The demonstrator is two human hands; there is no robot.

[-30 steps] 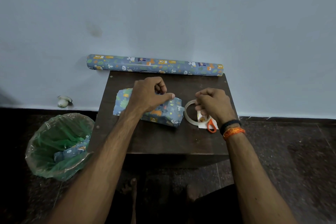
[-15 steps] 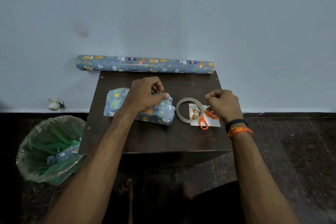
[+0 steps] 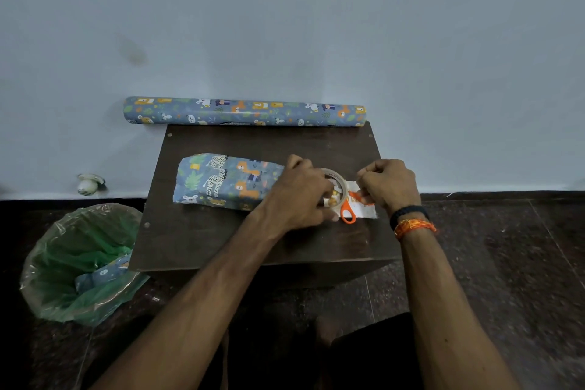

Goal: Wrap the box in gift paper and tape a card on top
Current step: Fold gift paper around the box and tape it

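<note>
on the dark wooden table (image 3: 221, 244) the wrapped box (image 3: 226, 182) lies left of centre, covered in blue animal-print gift paper and touched by neither hand. just right of it the left hand (image 3: 300, 196) curls its fingers round the tape roll (image 3: 335, 182), which rests over a white card (image 3: 364, 207) and orange-handled scissors (image 3: 348, 210). the right hand (image 3: 389, 184) is fisted beside the roll, fingertips pinched together (whether on the tape's end i cannot tell). a gift paper roll (image 3: 243, 111) lies along the table's far edge against the wall. a green-lined bin (image 3: 72, 263) holding paper scraps stands on the floor to the left.
</note>
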